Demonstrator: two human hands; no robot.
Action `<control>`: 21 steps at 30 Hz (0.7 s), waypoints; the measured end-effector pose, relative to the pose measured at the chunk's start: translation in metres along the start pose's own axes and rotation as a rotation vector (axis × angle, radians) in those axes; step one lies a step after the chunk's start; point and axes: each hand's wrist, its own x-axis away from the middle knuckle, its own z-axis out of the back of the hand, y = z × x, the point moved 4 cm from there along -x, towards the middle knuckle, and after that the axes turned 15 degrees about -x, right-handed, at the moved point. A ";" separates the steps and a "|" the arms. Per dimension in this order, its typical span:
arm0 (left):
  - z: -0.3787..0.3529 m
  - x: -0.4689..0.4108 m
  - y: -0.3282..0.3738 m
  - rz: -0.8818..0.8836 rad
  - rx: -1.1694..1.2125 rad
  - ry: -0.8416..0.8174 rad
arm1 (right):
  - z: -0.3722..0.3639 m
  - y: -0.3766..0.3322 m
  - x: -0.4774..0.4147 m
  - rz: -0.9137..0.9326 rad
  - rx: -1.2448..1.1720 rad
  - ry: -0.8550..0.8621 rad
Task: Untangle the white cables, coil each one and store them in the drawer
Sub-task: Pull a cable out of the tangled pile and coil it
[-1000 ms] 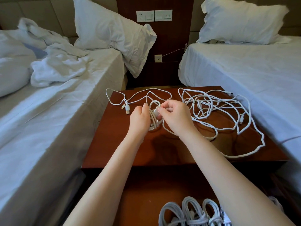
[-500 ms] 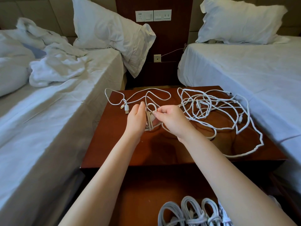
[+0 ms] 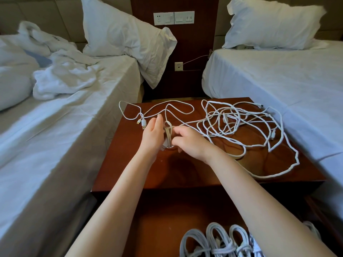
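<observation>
The right hand (image 3: 187,143) is curled, its fingertips pinching strands on the right side of the coil (image 3: 168,133). The left hand (image 3: 153,135) touches the coil's left side, fingers nearly straight and pointing away from the person. Its thumb is hidden, so I cannot tell whether it grips or only steadies.

The coil stands between the two hands as a narrow loop, its long axis running away from the person and its near end low over the surface (image 3: 185,175). From the coil a loose cable (image 3: 193,121) leads right to the tangle (image 3: 241,127), which lies well to the coil's right. I judge that slack for the next wrap comes from the right hand's side.

A plug (image 3: 143,124) lies just left of the coil. The drawer (image 3: 157,219) stands open on the coil's near side, with bundles (image 3: 219,242) inside.
</observation>
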 end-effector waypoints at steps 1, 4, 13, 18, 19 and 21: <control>-0.001 0.000 -0.001 -0.007 -0.014 -0.010 | 0.000 0.000 0.000 0.003 0.060 -0.001; -0.004 0.000 -0.005 -0.016 -0.023 -0.001 | -0.001 0.003 -0.001 0.009 0.200 -0.013; 0.001 -0.002 -0.004 -0.036 0.060 0.092 | -0.001 0.000 -0.002 0.256 0.423 0.063; 0.014 -0.004 -0.001 0.041 0.195 0.194 | 0.008 -0.008 0.003 0.471 0.178 0.313; 0.017 -0.003 0.000 0.052 0.233 0.223 | 0.011 -0.009 0.005 0.480 0.129 0.355; 0.024 -0.002 0.004 0.066 0.313 0.277 | 0.013 -0.005 0.003 0.392 0.050 0.338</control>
